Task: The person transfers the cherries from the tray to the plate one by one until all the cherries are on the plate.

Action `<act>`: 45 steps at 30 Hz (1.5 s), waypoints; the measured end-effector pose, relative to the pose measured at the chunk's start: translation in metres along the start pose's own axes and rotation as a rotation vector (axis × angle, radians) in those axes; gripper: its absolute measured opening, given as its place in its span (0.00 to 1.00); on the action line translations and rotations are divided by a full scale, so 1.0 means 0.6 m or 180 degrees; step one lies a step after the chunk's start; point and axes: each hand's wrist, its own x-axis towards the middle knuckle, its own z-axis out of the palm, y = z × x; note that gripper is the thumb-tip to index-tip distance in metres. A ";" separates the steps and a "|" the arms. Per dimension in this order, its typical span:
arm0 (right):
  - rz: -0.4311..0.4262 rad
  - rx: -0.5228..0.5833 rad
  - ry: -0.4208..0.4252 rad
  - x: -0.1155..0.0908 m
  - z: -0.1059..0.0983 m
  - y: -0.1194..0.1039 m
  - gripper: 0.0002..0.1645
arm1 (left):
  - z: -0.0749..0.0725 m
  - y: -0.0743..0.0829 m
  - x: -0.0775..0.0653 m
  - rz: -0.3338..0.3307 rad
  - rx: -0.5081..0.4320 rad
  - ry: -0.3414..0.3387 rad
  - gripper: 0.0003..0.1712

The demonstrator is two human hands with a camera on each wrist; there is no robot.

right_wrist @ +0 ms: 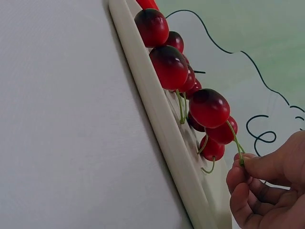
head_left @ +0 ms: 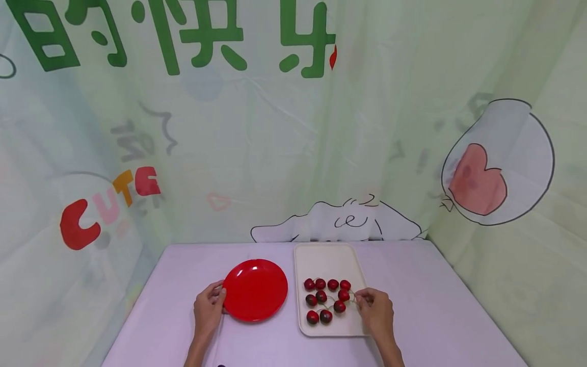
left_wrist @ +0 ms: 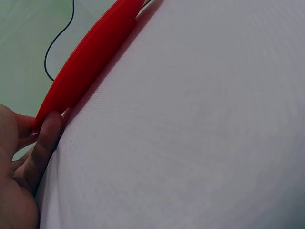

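Note:
My left hand holds the left rim of a round red plate, with the thumb at its edge and fingers reaching beneath. In the left wrist view the plate appears edge-on, low over the white cloth. At the right, my right hand pinches a green cherry stem between thumb and fingertips. That stem leads to a pair of dark red cherries at the tray's right side. Several other cherries, some in stemmed pairs, lie in rows on a cream rectangular tray.
Plate and tray stand side by side on a table with a pale cloth. A printed curtain rises behind the table and along both sides. A small dark thing shows at the bottom edge of the head view.

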 end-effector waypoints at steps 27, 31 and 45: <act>0.0374 0.0596 -0.0102 -0.012 0.001 -0.013 0.05 | -0.005 -0.008 -0.007 -0.0064 0.0135 -0.0022 0.21; 0.0347 0.0652 -0.0103 -0.011 0.000 -0.016 0.05 | -0.006 -0.005 -0.007 -0.0034 0.0126 -0.0034 0.21; 0.0363 0.0961 -0.0085 0.002 0.020 -0.036 0.06 | -0.005 0.006 -0.002 0.0096 0.0179 -0.0006 0.21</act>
